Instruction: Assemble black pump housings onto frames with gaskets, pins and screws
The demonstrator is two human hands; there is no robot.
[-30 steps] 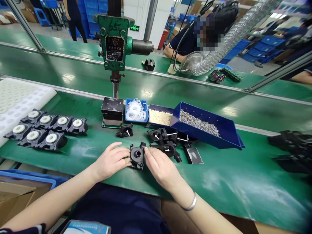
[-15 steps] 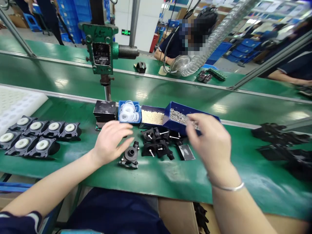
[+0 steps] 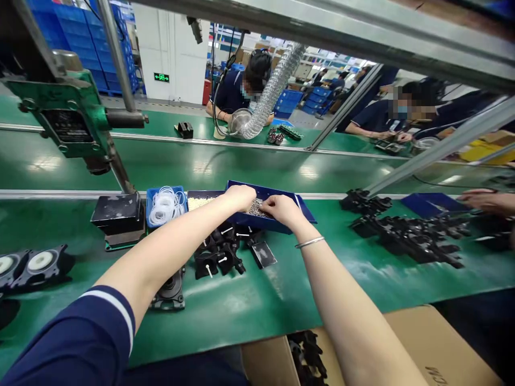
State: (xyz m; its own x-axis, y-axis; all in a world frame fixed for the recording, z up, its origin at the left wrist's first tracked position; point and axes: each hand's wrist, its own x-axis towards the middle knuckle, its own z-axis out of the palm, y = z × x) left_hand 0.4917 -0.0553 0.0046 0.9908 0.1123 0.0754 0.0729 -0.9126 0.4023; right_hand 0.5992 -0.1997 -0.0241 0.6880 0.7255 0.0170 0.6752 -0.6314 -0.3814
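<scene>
Both hands reach into a dark blue bin (image 3: 300, 214) of small metal pins (image 3: 256, 208). My left hand (image 3: 241, 197) is at the bin's left side, its fingertips hidden behind the hand. Opposite it, my right hand (image 3: 284, 209) has thumb and fingers pinched together among the pins; what they grip is too small to make out. Below the bin lie several black plastic housings (image 3: 225, 257) with white sticks poking out, beside a flat dark block (image 3: 263, 254). A single black housing (image 3: 173, 292) sits partly hidden under my left forearm.
Left of the bin stand a tray of small cream parts (image 3: 199, 202) and a blue box of white rings (image 3: 166, 206). A green press (image 3: 68, 120) rises over a black block (image 3: 117, 210). More black parts (image 3: 410, 236) lie right, near another person's hand (image 3: 488, 201).
My left hand has moved from above the single housing into the pin bin. My right hand has gone down into the pins and pinched. The view has swung right.
</scene>
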